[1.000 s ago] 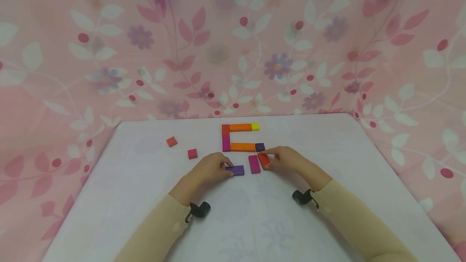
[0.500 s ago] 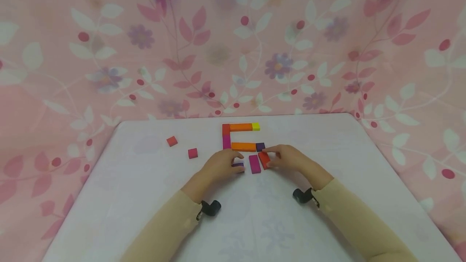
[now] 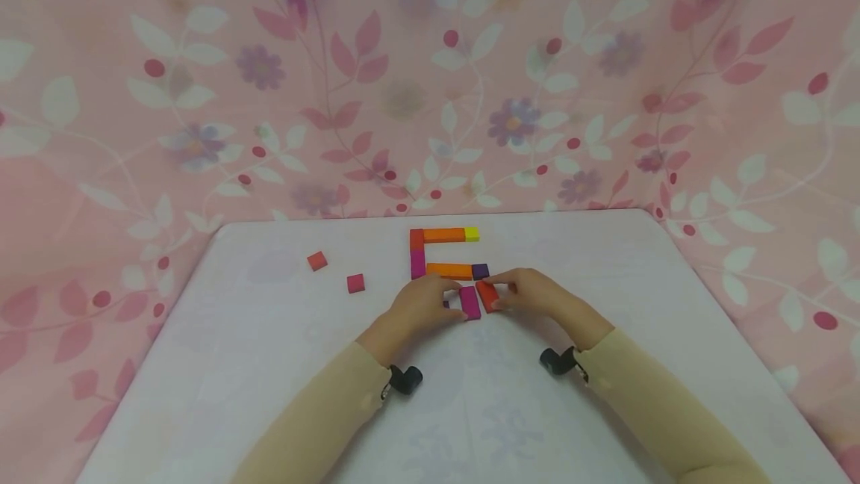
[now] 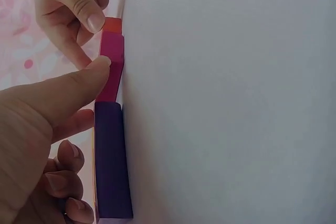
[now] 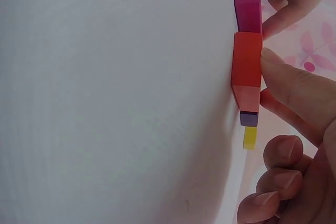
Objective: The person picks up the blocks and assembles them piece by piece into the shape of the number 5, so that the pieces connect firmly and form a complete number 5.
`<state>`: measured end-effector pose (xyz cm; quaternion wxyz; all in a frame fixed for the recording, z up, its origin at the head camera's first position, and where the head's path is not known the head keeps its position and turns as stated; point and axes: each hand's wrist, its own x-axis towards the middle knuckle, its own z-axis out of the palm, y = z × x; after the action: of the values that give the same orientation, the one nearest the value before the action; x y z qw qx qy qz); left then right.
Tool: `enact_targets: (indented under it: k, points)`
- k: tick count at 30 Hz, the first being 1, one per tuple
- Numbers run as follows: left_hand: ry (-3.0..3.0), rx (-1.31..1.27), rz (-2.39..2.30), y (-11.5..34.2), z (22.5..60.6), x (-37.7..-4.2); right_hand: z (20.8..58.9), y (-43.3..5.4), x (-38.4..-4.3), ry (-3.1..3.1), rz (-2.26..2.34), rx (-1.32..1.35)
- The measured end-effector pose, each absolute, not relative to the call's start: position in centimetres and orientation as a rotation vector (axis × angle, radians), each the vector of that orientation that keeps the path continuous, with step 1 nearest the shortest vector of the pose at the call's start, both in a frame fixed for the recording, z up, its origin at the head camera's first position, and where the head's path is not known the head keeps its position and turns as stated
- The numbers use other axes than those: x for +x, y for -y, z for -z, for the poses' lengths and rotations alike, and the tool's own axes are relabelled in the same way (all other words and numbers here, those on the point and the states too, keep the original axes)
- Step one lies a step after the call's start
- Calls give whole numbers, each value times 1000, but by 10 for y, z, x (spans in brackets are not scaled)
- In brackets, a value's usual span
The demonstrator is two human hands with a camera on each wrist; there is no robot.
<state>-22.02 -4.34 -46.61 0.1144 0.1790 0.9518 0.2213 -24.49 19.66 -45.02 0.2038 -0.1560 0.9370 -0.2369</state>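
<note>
My left hand (image 3: 418,305) reaches over a purple block (image 4: 112,161), which it mostly hides in the head view. Its thumb and index finger pinch the ends of a magenta block (image 3: 470,304); the left wrist view shows the thumb on the near end. Beside that, my right hand (image 3: 535,294) pinches an orange-red block (image 3: 487,296) between thumb and index finger. This block lies slightly tilted, close to the magenta one. Just beyond both hands, a dark purple cube (image 3: 480,271) ends a row with an orange block (image 3: 450,271).
Farther back, another orange block (image 3: 444,235) and a yellow cube (image 3: 472,234) form a second row. A red block (image 3: 416,240) and a magenta block (image 3: 418,263) join the rows at left. Two reddish cubes, one orange-red (image 3: 317,261) and one crimson (image 3: 355,283), lie apart on the white table (image 3: 269,364).
My left hand has left the purple block and slid right to the magenta block, its fingers now at that block's ends. The right hand stays at the orange-red block.
</note>
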Motion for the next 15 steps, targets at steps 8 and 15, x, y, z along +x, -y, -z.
enact_targets:
  k: [8,15]
  points:
    - [-2819,553,-603,38,470,-222,451,-199,-246,-2614,689,-460]
    - [-2839,560,-568,36,469,-220,449,-199,-245,-2613,685,-446]
